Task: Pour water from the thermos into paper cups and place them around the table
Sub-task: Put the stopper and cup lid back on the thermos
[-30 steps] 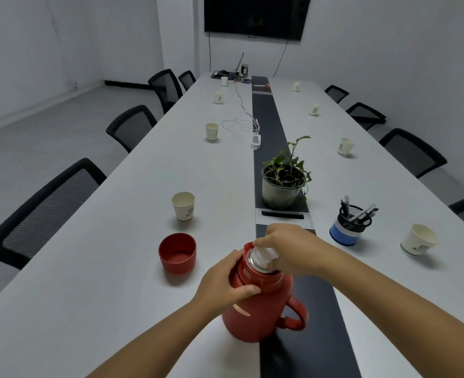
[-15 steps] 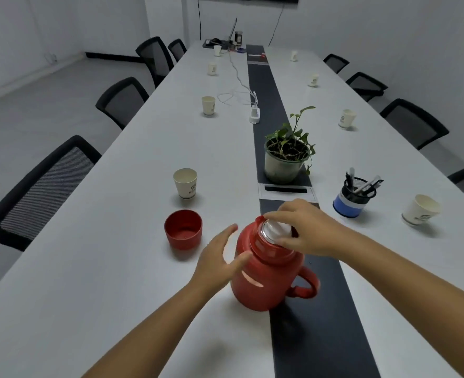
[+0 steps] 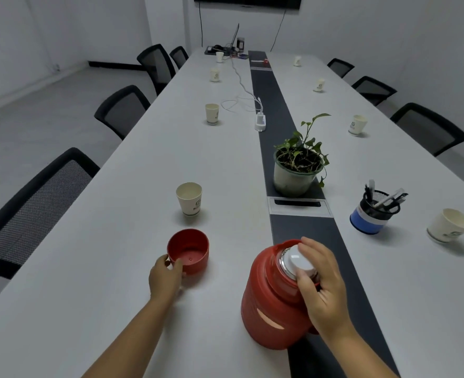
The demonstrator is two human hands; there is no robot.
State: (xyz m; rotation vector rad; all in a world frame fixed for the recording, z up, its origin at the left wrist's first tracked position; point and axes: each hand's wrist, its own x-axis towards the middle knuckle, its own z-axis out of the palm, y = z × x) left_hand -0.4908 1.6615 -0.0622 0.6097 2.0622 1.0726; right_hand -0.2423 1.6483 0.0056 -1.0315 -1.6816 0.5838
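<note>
The red thermos (image 3: 273, 301) stands at the near end of the long white table (image 3: 116, 241), by the dark centre strip. My right hand (image 3: 322, 285) grips its white stopper (image 3: 297, 261) from the right. To the left, the red cap (image 3: 188, 251) lies mouth up, and my left hand (image 3: 165, 276) has its fingers closed on the cap's near rim. A paper cup (image 3: 189, 199) stands upright just beyond the cap. Another paper cup (image 3: 448, 226) sits at the right edge. Several more paper cups line both sides farther up.
A potted plant (image 3: 299, 162) sits on the centre strip (image 3: 304, 236) beyond the thermos. A blue pen holder (image 3: 375, 212) stands to its right. A white charger (image 3: 260, 122) with cables lies mid-table. Black chairs (image 3: 31, 203) line both sides.
My left hand has left the thermos body and moved left onto the red cap. My right hand stays on the white stopper. The view has tilted down slightly.
</note>
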